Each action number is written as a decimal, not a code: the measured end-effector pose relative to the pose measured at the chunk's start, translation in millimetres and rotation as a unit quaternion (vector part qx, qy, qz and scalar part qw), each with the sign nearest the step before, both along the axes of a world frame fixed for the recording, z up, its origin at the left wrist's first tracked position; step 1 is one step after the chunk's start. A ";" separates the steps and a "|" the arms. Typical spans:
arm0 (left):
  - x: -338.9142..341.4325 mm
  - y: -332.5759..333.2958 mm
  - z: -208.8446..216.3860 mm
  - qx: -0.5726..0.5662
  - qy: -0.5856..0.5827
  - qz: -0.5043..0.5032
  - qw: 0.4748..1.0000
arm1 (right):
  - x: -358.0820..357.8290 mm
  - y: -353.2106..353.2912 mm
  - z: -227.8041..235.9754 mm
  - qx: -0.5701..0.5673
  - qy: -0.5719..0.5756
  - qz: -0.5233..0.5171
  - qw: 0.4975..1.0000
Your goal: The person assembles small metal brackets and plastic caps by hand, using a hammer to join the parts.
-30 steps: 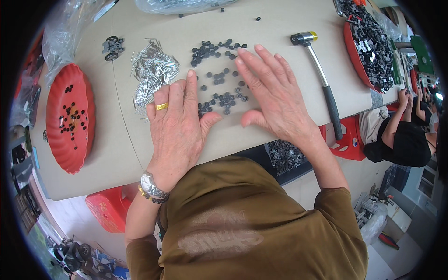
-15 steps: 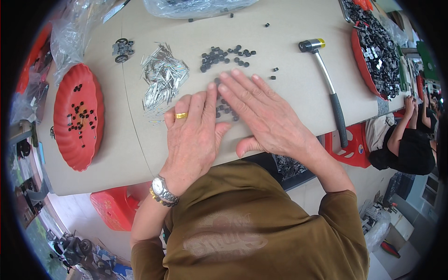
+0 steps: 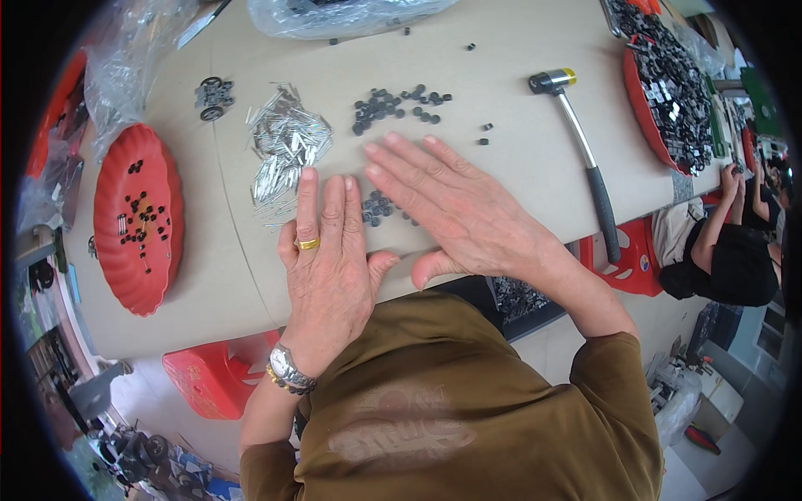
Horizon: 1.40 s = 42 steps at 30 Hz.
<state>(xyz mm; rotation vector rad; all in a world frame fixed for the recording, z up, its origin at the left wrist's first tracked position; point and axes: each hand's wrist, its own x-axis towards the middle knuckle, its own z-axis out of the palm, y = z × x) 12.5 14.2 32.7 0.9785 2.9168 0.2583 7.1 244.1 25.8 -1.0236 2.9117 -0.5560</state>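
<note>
My left hand (image 3: 328, 255), with a gold ring, lies flat with its fingers stretched out toward a heap of thin silver metal pins (image 3: 288, 138). My right hand (image 3: 455, 204) is flat too, its fingers slanting up to the left. Between the two hands sits a small group of black wheels (image 3: 378, 206), partly covered by the right hand. Beyond the fingertips lies a looser cluster of similar small black wheels (image 3: 386, 107). Neither hand grips anything.
A red scalloped tray (image 3: 107, 225) with small black parts stands at left; a red tray (image 3: 639, 104) heaped with black parts is at right. A mallet (image 3: 591, 159) lies between. A small wheeled chassis (image 3: 214, 98) and plastic bag (image 3: 351, 17) lie farther back. Another person (image 3: 714, 250) sits at right.
My hands have moved apart, the left one shifting left and its fingers spreading. More of the small wheels between them now show.
</note>
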 end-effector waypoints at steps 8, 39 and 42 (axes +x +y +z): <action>6.4 -5.6 -1.3 0.029 -0.021 0.012 0.999 | 14.4 31.7 2.2 -0.084 0.131 -0.215 0.964; 16.0 -15.4 -20.6 0.161 0.137 0.054 0.976 | -5.0 53.8 5.4 -0.180 0.061 -0.361 0.913; 16.6 -15.7 -20.2 0.161 0.138 0.057 0.976 | -8.8 52.1 0.2 -0.205 0.036 -0.337 0.918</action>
